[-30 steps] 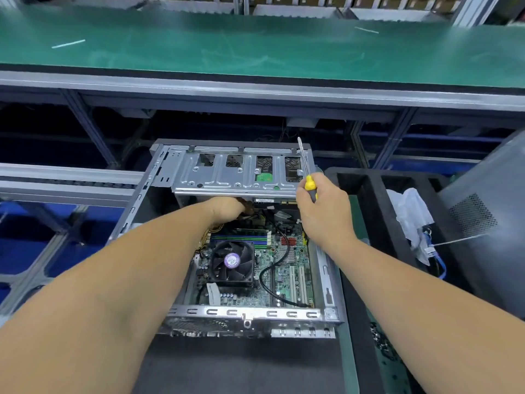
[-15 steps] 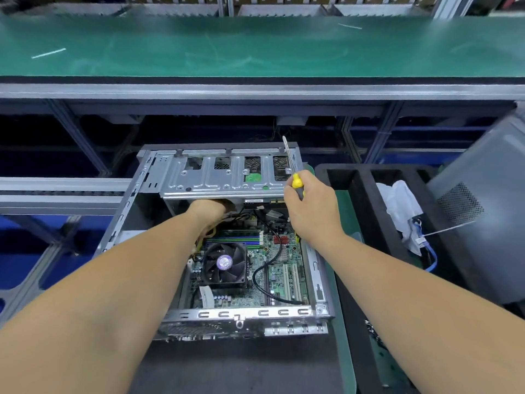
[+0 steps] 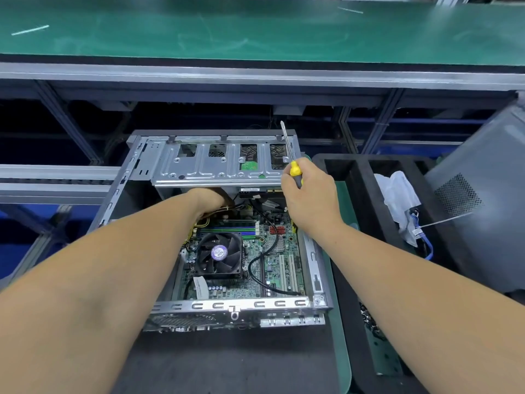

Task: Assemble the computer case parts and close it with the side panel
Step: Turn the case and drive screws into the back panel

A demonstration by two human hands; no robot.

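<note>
Head view: right hand [image 3: 311, 200] grips screwdriver [image 3: 292, 163]; left hand [image 3: 208, 201], grip hidden, inside case [image 3: 315, 268].

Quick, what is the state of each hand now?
Left hand: under drive cage, fingers hidden, cannot tell.
Right hand: holding screwdriver.

We've got both bare forearms stretched forward, converging. Our left hand [image 3: 208, 201] is reaching in low, fingers hidden, so its grip can't be told. Our right hand [image 3: 309, 199] sits higher, fingers curled round a screwdriver [image 3: 294, 167], shaft pointing up and away.
</note>
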